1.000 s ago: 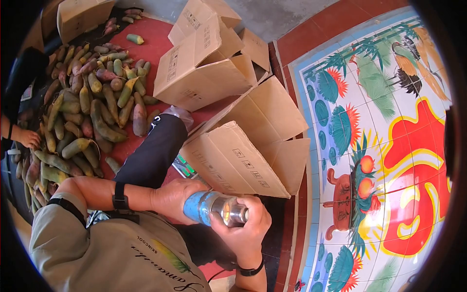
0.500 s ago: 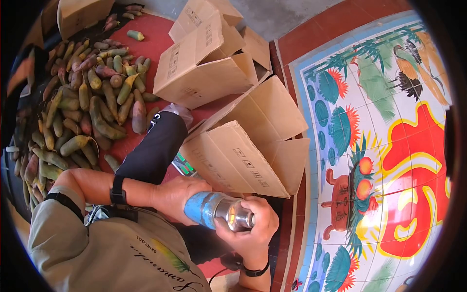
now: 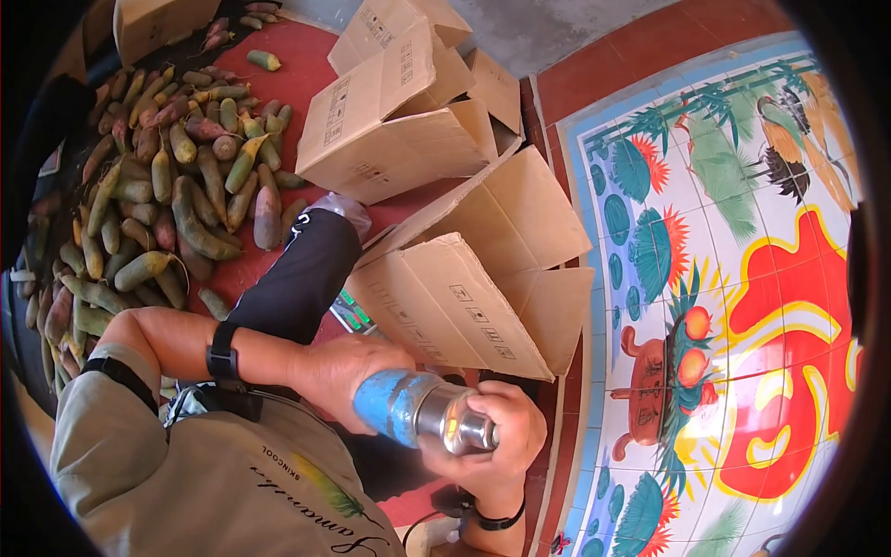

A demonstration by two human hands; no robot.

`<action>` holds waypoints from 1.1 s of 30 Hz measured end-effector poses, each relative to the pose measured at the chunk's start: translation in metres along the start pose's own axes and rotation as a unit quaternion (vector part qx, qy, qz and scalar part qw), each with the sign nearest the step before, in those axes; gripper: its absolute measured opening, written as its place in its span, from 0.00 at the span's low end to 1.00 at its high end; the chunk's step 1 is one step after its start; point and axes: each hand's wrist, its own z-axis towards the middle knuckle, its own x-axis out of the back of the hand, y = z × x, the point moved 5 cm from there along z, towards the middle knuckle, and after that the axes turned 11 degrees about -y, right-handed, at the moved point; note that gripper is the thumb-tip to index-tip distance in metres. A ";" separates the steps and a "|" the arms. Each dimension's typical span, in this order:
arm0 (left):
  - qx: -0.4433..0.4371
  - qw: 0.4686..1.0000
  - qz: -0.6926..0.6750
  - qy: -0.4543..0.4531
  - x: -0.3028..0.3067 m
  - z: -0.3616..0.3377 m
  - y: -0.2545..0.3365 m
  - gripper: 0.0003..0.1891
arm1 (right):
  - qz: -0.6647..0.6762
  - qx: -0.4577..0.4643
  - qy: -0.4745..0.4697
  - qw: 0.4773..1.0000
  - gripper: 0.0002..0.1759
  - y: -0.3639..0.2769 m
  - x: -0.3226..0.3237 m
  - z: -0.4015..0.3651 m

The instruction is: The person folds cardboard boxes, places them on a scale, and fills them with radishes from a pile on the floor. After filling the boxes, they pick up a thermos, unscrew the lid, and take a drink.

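The left hand [image 3: 348, 373] wraps a scuffed blue cylindrical bottle [image 3: 388, 408], fingertips hidden; the right hand [image 3: 509, 429] curls around its shiny metal top [image 3: 449, 421], partly covering it, near an open, printed brown cardboard box [image 3: 464, 302].

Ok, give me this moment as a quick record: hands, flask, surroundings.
left hand: gripping the blue part of the flask
right hand: closed around its shiny metal end
flask position: held roughly sideways
root vegetables: heaped at the picture's left
cardboard boxes: flaps open, beyond the hands
tiled picture: painted, along the right
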 end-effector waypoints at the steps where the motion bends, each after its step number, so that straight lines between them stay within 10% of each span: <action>1: 0.000 1.000 0.000 0.001 0.001 -0.001 0.000 0.33 | 0.005 -0.001 -0.015 1.000 0.30 -0.001 0.001 0.001; 14: -0.065 0.965 -0.142 -0.210 -0.005 -0.006 0.018 0.38 | 0.137 0.057 -0.145 0.978 0.27 -0.023 0.014 0.011; 19: -0.063 0.966 -0.148 -0.202 -0.001 -0.008 0.026 0.37 | 0.197 0.163 -0.066 0.965 0.30 -0.034 0.018 0.014; 29: 0.012 0.994 -0.044 -0.101 0.014 -0.013 0.020 0.34 | 0.037 -0.124 -0.140 0.982 0.34 -0.029 0.012 0.009; 33: 0.010 0.994 -0.032 -0.106 0.015 -0.014 0.018 0.36 | 0.081 0.033 -0.130 0.988 0.39 -0.025 0.015 0.015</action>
